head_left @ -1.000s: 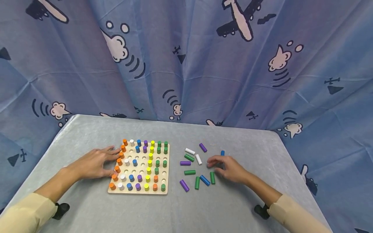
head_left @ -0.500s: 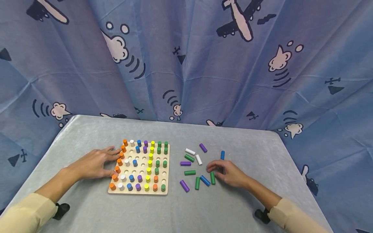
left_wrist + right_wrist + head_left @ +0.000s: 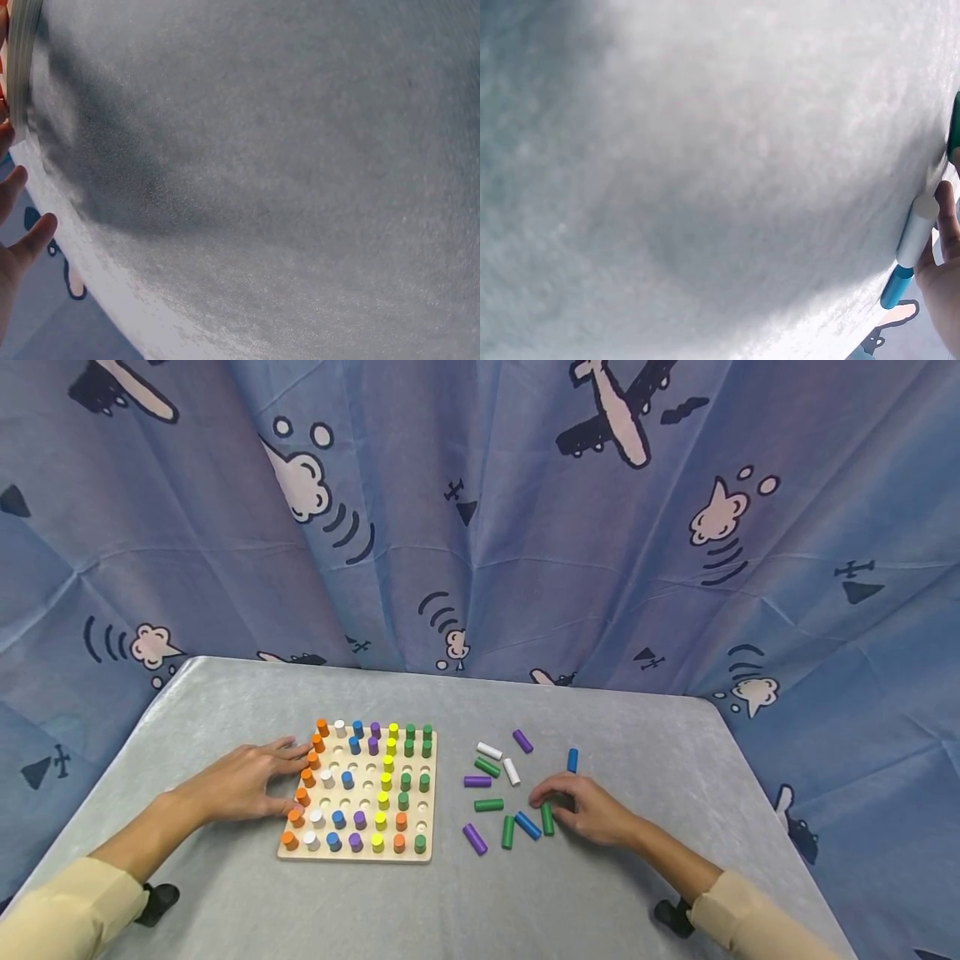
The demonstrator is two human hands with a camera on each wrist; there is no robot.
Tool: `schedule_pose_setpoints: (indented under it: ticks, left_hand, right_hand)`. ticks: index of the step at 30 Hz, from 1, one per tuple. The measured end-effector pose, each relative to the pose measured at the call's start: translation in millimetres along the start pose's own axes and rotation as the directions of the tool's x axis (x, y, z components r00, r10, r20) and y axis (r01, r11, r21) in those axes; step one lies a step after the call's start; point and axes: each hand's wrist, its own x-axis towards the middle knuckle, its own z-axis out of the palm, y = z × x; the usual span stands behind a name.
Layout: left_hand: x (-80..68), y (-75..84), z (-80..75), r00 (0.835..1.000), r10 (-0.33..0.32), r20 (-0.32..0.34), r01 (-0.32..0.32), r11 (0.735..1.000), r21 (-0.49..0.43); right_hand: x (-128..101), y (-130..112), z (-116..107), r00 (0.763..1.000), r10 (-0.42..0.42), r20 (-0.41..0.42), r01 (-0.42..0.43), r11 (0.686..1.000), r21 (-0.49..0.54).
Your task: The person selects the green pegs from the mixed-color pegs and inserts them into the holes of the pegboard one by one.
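The right grip hides a white peg from the head view (what it touches is unclear). The left wrist view's edge crops the left grip and pegboard; the right's cuts a green peg.

The board before me is pale tan, its upright pegs orange, white, blue, purple, yellow and green. Right of the board, loose pegs are purple, green, white and blue. Behind it, a blue-violet curtain bears black-and-cream aeroplanes; either side of it, my sleeves are beige.
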Motion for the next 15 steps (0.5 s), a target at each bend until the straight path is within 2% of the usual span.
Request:
schedule_pose_setpoints:
  ticks: [11,15]
  left_hand:
    - [-0.2,0.3,0.3,1.0,-0.009,0.005,0.009,1.0,0.003]
    - [-0.1,-0.2,0.7,1.0,-0.009,0.008,0.009,1.0,0.005]
  right_hand:
    - [0.6,0.3,1.1,1.0,-0.026,-0.015,0.025,0.998,-0.055]
    - [1.1,0.0,0.1,1.0,-0.001,-0.009,0.0,0.998,-0.057]
